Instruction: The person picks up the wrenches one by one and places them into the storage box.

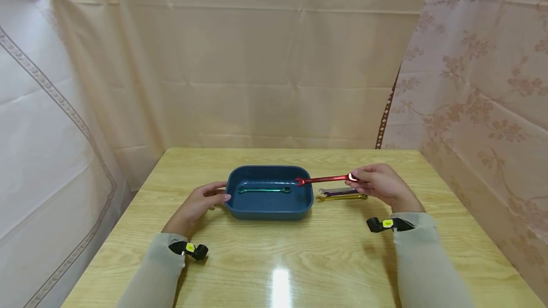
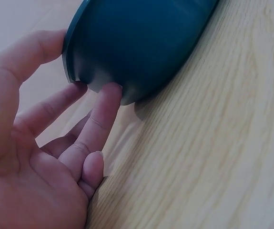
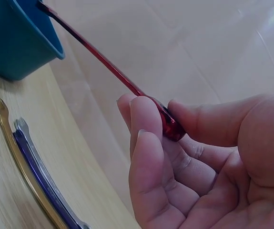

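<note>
A red combination wrench (image 1: 327, 179) is pinched at its ring end between the thumb and fingers of my right hand (image 1: 382, 184). Its open end overlaps the right rim of a blue plastic bin (image 1: 269, 215) in the head view; the right wrist view shows the shaft raised off the table. Inside that bin lies a green wrench (image 1: 264, 190), roughly parallel to the long sides. My left hand (image 1: 200, 206) holds the bin's left end, its thumb at the rim and fingertips against the outer wall (image 2: 141, 43).
Beside the bin, under the red wrench, a gold wrench (image 3: 25, 167), a purple wrench (image 3: 41, 181) and a silver wrench (image 3: 51, 176) lie close together on the wooden table (image 1: 257, 260). Cloth curtains (image 1: 274, 61) hang behind it and along both sides.
</note>
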`<state>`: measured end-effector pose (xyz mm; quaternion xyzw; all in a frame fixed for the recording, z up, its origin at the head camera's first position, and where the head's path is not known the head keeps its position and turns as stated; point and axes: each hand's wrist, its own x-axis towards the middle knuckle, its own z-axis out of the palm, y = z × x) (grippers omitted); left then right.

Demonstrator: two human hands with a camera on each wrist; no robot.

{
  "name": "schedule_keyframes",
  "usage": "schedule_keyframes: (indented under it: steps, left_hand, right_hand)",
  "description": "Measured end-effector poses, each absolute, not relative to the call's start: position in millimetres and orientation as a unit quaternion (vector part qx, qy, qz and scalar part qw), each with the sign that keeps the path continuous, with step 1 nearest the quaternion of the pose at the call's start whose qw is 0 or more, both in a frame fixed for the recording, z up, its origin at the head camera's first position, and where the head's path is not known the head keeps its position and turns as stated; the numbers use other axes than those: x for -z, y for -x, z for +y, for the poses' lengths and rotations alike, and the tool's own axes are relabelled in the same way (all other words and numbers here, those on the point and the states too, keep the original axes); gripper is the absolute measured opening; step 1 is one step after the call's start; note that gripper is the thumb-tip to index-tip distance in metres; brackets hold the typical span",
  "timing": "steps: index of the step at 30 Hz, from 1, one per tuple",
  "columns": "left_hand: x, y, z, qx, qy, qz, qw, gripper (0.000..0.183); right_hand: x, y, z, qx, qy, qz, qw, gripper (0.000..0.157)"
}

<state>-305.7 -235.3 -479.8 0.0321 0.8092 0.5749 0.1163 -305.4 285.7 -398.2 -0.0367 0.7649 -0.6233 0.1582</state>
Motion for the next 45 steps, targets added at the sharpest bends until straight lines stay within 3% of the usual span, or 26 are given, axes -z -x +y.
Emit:
schedule_keyframes:
  steps: [45]
  left_hand:
    - [477, 303, -233, -0.571, -0.021, 0.813, 0.116, 0.064]
  right_hand:
    - [399, 320, 228, 0.649, 0.035, 0.739, 0.177, 0.044]
